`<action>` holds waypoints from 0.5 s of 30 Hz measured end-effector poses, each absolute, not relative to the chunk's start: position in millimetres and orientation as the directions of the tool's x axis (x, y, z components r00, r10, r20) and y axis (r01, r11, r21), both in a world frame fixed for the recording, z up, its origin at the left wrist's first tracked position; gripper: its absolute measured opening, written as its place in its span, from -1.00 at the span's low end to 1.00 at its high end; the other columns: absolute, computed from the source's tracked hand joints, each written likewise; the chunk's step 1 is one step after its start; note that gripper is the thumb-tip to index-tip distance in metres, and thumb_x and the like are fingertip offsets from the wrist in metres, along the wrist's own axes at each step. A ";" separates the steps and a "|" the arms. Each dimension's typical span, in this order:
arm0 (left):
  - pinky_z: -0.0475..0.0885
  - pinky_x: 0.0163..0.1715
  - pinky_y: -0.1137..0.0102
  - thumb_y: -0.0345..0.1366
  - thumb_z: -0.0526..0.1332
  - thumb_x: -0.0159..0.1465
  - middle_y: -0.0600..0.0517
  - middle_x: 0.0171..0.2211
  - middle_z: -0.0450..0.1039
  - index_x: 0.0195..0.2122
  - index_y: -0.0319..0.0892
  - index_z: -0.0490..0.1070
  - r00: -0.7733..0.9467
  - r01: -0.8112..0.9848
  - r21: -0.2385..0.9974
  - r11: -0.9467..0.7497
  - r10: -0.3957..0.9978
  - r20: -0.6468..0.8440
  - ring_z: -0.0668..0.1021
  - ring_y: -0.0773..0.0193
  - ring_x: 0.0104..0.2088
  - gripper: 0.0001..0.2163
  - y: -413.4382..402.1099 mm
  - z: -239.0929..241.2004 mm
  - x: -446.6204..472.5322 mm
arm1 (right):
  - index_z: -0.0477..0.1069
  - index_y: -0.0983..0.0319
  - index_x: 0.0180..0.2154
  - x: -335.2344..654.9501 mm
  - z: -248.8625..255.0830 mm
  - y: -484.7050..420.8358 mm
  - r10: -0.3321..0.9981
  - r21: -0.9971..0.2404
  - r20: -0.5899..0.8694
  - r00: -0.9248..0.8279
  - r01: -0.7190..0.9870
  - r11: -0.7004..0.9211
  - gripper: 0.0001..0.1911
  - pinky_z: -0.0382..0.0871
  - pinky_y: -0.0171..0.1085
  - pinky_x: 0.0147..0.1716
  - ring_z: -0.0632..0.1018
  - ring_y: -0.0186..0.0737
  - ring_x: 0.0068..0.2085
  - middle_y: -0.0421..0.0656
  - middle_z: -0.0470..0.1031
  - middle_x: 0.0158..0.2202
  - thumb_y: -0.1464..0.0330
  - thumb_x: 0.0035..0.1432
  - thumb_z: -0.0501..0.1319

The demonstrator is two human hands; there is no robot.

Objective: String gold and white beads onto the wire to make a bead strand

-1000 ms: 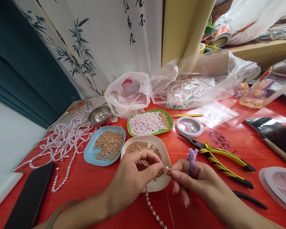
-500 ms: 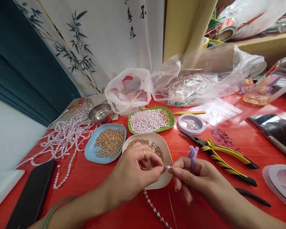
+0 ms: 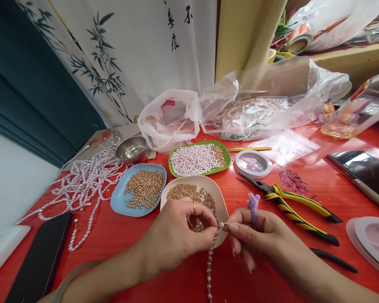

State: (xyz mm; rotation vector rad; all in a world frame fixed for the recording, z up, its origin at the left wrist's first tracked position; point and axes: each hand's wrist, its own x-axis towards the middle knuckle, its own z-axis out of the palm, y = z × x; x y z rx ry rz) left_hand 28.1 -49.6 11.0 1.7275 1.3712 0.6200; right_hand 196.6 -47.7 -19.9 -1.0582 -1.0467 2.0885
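Observation:
My left hand (image 3: 180, 233) is pinched at the fingertips on a beaded strand (image 3: 209, 265), which hangs down in front of the red table. A single white pearl bead (image 3: 221, 224) shows between my two hands, with tiny gold-coloured bits on either side. My right hand (image 3: 260, 231) pinches the other side of this bead with thumb and forefinger, its other fingers loosely curled. Exactly what lies between the right fingertips is too small to make out. Just behind the hands is a cream plate (image 3: 222, 201) of gold beads, partly hidden by my left hand.
A blue plate (image 3: 116, 200) of gold beads and a green tray (image 3: 228, 159) of pearl beads stand behind. Pliers (image 3: 290, 206), a white spool (image 3: 254, 164) and a phone (image 3: 363, 172) lie right. Pearl strands (image 3: 91, 176) and a black phone (image 3: 41, 256) lie left.
The beaded strand has swung round and hangs straight down from my left fingertips, where before it slanted toward the lower right. Both hands keep nearly the same pinch and place.

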 end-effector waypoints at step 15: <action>0.27 -0.60 0.49 -0.49 0.14 -0.03 0.07 -0.61 0.38 -0.54 -0.18 0.43 0.382 0.591 0.740 -0.322 0.919 0.095 0.36 0.36 -0.54 -0.89 -50.3 7.9 27.2 | 0.34 0.28 -0.50 196.3 -15.7 -49.6 0.794 -0.894 -0.398 -0.459 0.001 -0.448 -0.74 0.10 -0.45 -0.72 0.28 -0.49 -0.71 -0.28 0.35 -0.67 0.19 -0.05 0.23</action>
